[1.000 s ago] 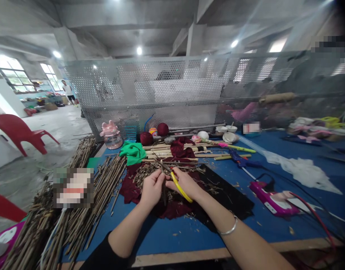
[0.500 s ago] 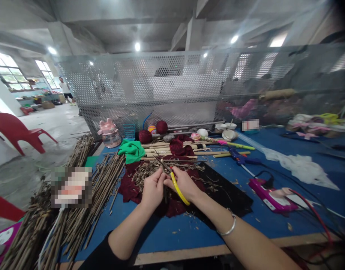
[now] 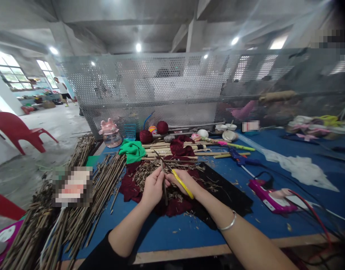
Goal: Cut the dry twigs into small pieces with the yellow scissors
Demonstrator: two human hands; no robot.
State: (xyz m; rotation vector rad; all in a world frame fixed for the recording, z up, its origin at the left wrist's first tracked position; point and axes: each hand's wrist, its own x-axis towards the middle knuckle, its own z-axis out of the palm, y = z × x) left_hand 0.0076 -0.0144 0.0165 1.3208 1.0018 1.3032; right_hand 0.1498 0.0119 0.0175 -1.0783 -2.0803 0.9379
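Left fingers (image 3: 157, 177) are pinching a stick (image 3: 165, 197); beside them, right fingers (image 3: 168, 178) are gripping yellow-handled scissors (image 3: 177, 177), probably trimming. The next snip is needing a still stick.

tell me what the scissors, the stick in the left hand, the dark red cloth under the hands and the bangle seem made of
Scissors: probably smooth plastic on the bright yellow handle; slim dark blades suggest metal.
Stick: likely dried plant stem or wood, dull grey-brown.
Cloth: fabric, judging by soft wrinkles; fibre unclear.
Bangle: likely polished metal, silvery and shiny.
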